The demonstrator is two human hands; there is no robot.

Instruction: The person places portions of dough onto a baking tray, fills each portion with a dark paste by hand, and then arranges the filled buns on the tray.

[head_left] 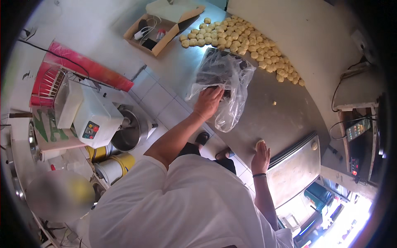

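Note:
My left hand (209, 101) reaches into the opening of a crumpled clear plastic bag (229, 113), fingers curled at its edge over a dark interior; whatever they grip is hidden. The bag lies on the steel worktop (293, 115). Lower on that worktop, my right hand (261, 157), fingers together, rests on a pale dough piece (258, 143), partly covering it. Many rounded dough pieces (235, 35) are spread along the worktop's far side, and a small bit of dough (274, 103) sits alone right of the bag.
An open cardboard box (173, 35) with cables stands top left. Left are a white mixer (97, 115) with steel bowl (128, 142), and buckets (120, 167). Right are a shelf with a phone (357, 129) and a metal lid or panel (297, 173). Tiled floor (161, 99) shows beside the worktop.

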